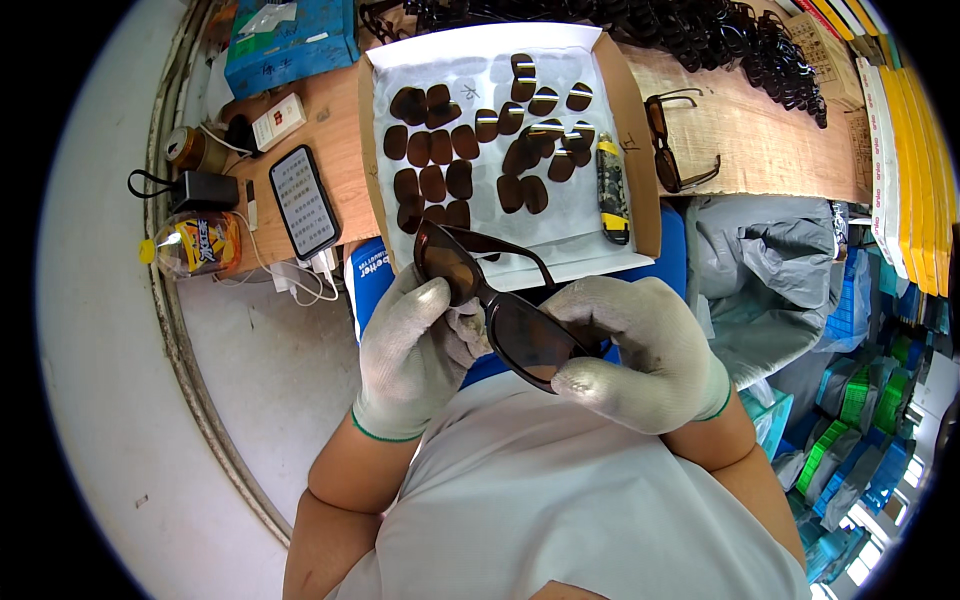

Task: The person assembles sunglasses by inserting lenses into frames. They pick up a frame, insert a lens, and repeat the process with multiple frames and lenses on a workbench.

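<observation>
Both my hands wear pale knit gloves and hold one pair of dark sunglasses (500, 305) close to my chest. My left hand (415, 345) pinches the left lens side with thumb on top. My right hand (640, 350) wraps the right lens side, thumb pressed at the lower rim. One temple arm sticks out toward the tray. Just beyond the glasses lies a shallow cardboard tray (640, 170) lined with white paper, holding several loose brown lenses (465, 150) and a small camouflage-patterned bottle (611, 190).
A finished pair of sunglasses (672, 140) lies right of the tray. A heap of black frames (690, 30) runs along the back. At left sit a phone (303, 200), a charger (195, 188), a white switch box (278, 122), a blue box (288, 40). Grey bags (770, 270) at right.
</observation>
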